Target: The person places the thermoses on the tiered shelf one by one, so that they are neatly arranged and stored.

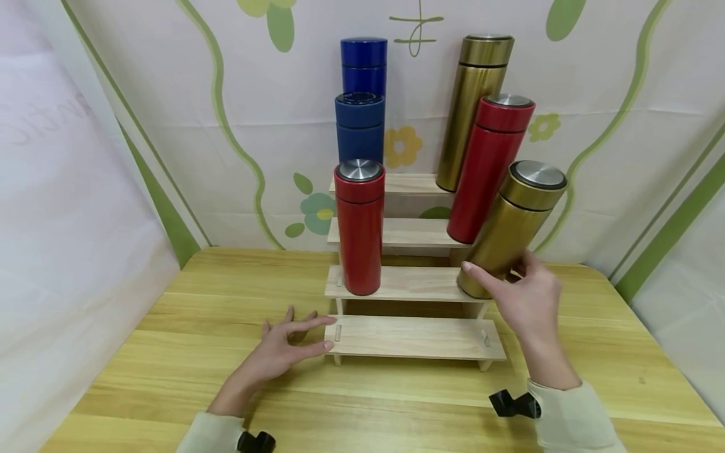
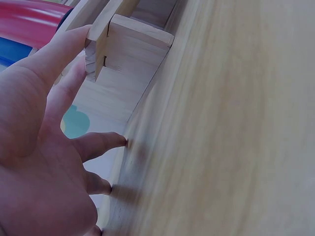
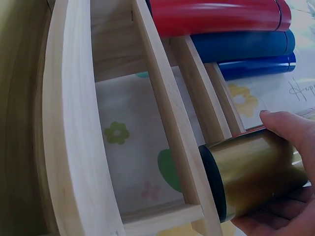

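Note:
My right hand (image 1: 529, 299) grips a gold thermos flask (image 1: 512, 223) low down near its base, thumb on the left side. In the right wrist view the flask's dark base (image 3: 214, 184) is right at the edge of the second step from the bottom, at its right end. My left hand (image 1: 280, 346) has its thumb and index fingertips against the left end of the bottom step (image 1: 408, 336) of a wooden stand. Its other fingers are spread, tips at the tabletop in the left wrist view. A red flask (image 1: 359, 236) stands on the second step's left end.
Behind the front red flask are a matte blue flask (image 1: 360, 132) and a shiny blue flask (image 1: 364, 63). On the right, another red flask (image 1: 493, 167) and a taller gold flask (image 1: 472, 113) stand on the upper steps. A patterned cloth (image 1: 226, 207) hangs behind the wooden table (image 1: 187, 327).

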{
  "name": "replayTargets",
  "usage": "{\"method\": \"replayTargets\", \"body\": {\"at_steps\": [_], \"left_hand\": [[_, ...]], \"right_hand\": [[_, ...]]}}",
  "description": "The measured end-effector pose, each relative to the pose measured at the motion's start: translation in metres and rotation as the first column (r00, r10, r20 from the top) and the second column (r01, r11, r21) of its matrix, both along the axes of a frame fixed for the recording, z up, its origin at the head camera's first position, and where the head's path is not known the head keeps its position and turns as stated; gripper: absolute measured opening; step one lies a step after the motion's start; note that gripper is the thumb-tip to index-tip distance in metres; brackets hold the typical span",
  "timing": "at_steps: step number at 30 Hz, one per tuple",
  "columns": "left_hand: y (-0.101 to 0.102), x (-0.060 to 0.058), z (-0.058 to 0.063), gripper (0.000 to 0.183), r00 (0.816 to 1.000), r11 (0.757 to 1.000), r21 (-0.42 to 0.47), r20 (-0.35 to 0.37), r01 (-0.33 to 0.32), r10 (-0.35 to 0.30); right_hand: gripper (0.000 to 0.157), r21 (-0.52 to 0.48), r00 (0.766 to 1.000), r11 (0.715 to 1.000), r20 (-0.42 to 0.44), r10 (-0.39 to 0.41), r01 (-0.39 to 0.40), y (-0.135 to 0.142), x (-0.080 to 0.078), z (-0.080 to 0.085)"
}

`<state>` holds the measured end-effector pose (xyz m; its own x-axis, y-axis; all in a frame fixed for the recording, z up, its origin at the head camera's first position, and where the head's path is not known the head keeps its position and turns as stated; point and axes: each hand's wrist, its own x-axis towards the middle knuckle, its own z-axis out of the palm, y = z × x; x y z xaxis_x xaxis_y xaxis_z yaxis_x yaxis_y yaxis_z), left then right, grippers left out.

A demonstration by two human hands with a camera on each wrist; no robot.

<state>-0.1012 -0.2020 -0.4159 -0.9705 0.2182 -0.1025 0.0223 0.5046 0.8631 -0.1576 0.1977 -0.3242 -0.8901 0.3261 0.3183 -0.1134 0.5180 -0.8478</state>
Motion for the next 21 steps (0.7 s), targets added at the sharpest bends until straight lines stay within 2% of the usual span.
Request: {"method": "replayTargets", "body": {"at_steps": [10, 21], "left_hand": [[0.0003, 0.0, 0.0002, 0.045, 1.0, 1.0, 0.004, 0.007, 0.003, -0.003], [0.0007, -0.0001, 0.0001, 0.045, 1.0, 1.0, -0.002, 0.015, 0.002, -0.002]], "right_hand": [[0.059, -0.007, 0.999, 1.0, -0.022, 0.029, -0.029, -0.0076, -0.0025, -0.0024], [0.059, 0.013, 0.999, 1.0, -0.027, 0.027, -0.026, -0.0096, -0.0032, -0.003]]}}
